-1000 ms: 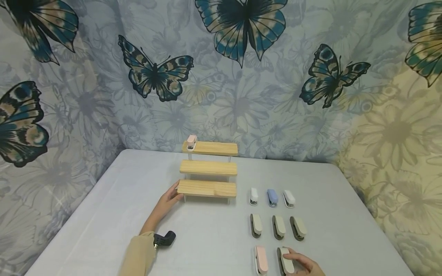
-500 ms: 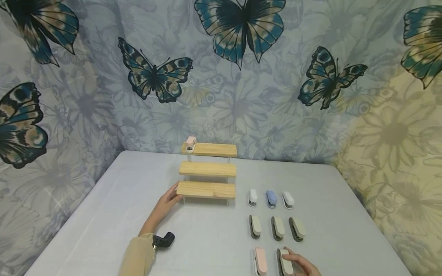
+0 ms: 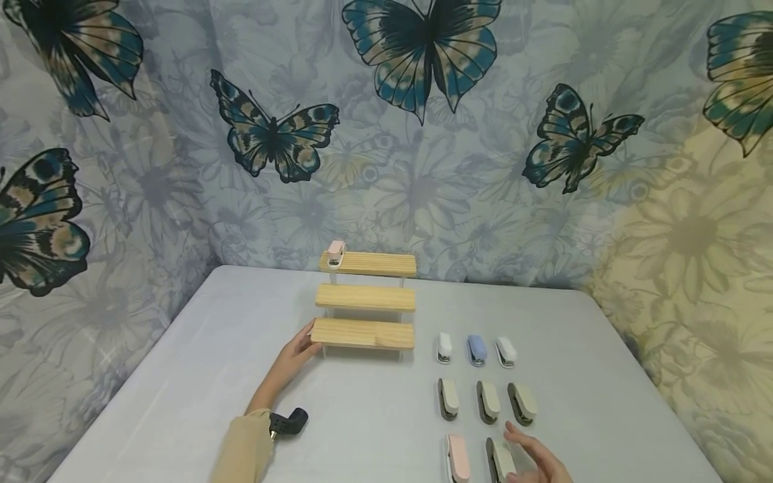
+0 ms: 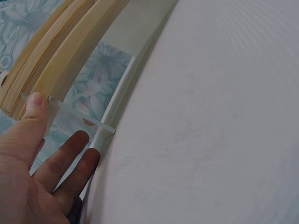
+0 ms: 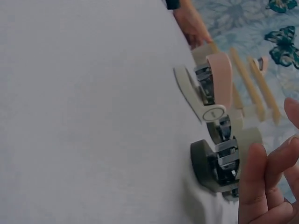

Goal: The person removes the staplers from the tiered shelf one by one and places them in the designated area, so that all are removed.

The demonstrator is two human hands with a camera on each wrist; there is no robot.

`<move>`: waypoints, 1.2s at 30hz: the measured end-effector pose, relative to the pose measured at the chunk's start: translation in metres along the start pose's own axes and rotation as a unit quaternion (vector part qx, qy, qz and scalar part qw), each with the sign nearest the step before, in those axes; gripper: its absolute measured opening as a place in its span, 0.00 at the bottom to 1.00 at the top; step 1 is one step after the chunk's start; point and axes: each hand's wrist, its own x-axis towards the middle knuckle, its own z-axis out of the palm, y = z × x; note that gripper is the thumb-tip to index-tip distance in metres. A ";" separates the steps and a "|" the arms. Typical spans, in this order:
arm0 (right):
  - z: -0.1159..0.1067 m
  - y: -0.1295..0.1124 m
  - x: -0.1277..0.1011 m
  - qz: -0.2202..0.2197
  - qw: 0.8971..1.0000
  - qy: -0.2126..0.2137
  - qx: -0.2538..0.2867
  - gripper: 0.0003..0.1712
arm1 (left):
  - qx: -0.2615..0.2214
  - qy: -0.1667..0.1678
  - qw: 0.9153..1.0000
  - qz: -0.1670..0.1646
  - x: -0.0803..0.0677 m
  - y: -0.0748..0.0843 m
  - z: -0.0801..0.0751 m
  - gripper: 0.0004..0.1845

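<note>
- Head: butterfly curtain behind, grey table. Three-step wooden shelf, one pink stapler on top. Eight staplers on the table.
- Left wrist: left hand flat, fingers straight against shelf side.
- Right wrist: right hand relaxed, beside beige stapler, gripping nothing.

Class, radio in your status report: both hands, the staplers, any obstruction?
Left hand open, touching wooden riser. Right hand open beside beige stapler. Nothing between them.
</note>
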 end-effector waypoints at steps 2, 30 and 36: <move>0.005 -0.005 0.004 0.023 0.998 0.041 0.045 0.30 | -0.001 0.002 1.000 -0.003 -0.001 -0.001 -0.001 0.32; 0.015 -0.082 0.172 -0.224 0.949 -0.059 -0.212 0.32 | -0.001 -0.013 1.000 0.012 -0.004 -0.005 -0.004 0.31; -0.022 -0.049 0.249 -0.217 0.956 0.007 -0.196 0.33 | 0.004 -0.021 1.000 0.016 0.001 -0.003 -0.006 0.32</move>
